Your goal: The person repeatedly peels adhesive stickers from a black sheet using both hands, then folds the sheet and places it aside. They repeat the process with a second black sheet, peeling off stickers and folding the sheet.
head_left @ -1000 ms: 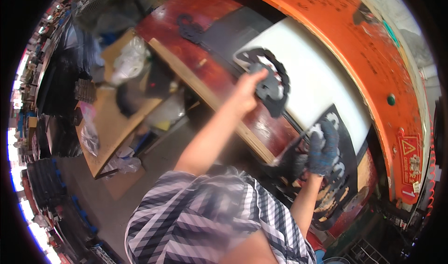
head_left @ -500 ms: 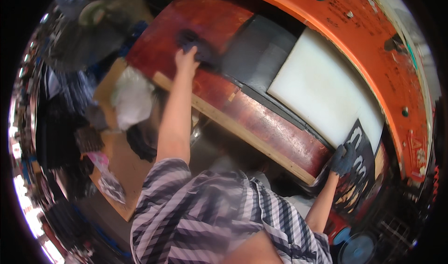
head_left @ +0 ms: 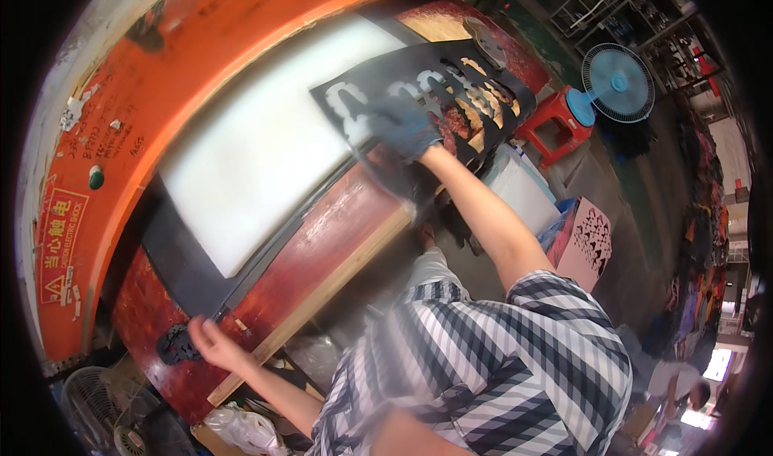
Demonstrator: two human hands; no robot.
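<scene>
My left hand [head_left: 216, 345], bare, hovers over the near left end of a red-brown worn tabletop [head_left: 145, 311]. Its fingers are stretched out and apart, right beside a small pile of black cut pieces [head_left: 177, 345]. My right hand [head_left: 407, 130], in a dark grey glove and blurred, grips the near edge of a black sheet [head_left: 370, 85] full of cut-out shapes. The sheet's left corner lies over a thick white board [head_left: 258, 146]; its right part spreads across the tabletop, and part droops at the near side. Under the white board sits a dark grey slab [head_left: 181, 267].
An orange machine beam [head_left: 121, 126] spans the far side. A wooden strip [head_left: 322, 299] edges the tabletop. At right stand a red stool [head_left: 555, 126], a blue fan [head_left: 617, 84] and a box [head_left: 581, 238]. Another fan [head_left: 121, 416] stands lower left; a person [head_left: 680, 387] is farther off.
The view has swung to the right. My left hand has let go of the black cut pieces, which lie on the tabletop. The black sheet has shifted left over the white board with my right hand.
</scene>
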